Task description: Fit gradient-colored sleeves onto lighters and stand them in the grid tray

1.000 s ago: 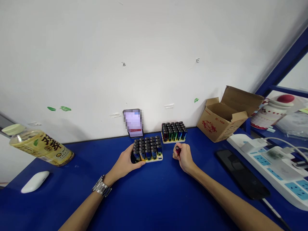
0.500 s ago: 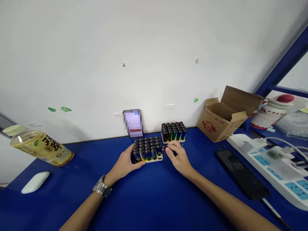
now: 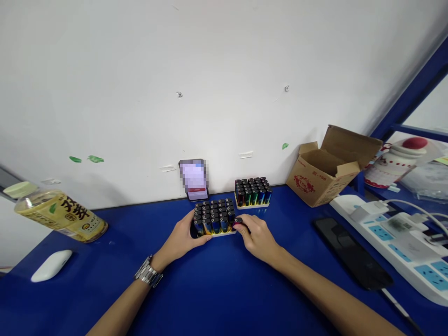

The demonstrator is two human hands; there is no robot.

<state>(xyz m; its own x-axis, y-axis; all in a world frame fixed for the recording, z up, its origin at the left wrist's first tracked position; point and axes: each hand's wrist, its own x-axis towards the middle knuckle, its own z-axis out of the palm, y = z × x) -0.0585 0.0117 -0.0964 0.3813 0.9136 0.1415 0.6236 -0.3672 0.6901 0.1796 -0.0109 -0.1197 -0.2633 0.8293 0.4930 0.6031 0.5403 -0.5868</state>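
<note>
A pale tray of upright lighters (image 3: 214, 216) stands on the blue table (image 3: 217, 289) in front of me. My left hand (image 3: 182, 239), with a metal watch at the wrist, grips the tray's left front corner. My right hand (image 3: 255, 233) is closed on a single red lighter (image 3: 238, 222) and holds it against the tray's right front corner. A second tray of lighters (image 3: 252, 191) stands behind and to the right, near the wall.
A phone (image 3: 193, 179) leans on the wall behind the trays. An open cardboard box (image 3: 329, 168), a dark phone (image 3: 352, 254) and a white power strip (image 3: 395, 242) lie to the right. A tea bottle (image 3: 58, 213) and a white mouse (image 3: 51, 264) lie left.
My right hand has carried the red lighter leftwards, from open table beside the far tray to the right front corner of the near tray. My left hand has stayed on the tray.
</note>
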